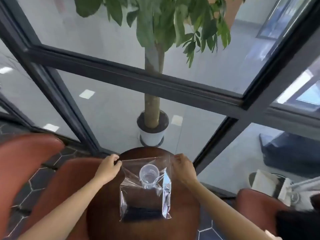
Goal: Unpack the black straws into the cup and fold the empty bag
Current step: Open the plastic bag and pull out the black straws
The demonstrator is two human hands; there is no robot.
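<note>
Pinching the clear bag [145, 193] at its top corners above the desk [103, 213], left hand [108, 168] and right hand [184, 168] hold limp, slippery film, black straws [142, 213] sagging low, light cup [149, 175] behind it.

bag [145, 189]: on worktop [183, 205], centre
straws [143, 214]: in bag, 6 o'clock end
cup [149, 175]: behind bag, 12 o'clock
left grip [109, 168]: bag's 10 o'clock corner
right grip [183, 168]: 2 o'clock corner
</note>
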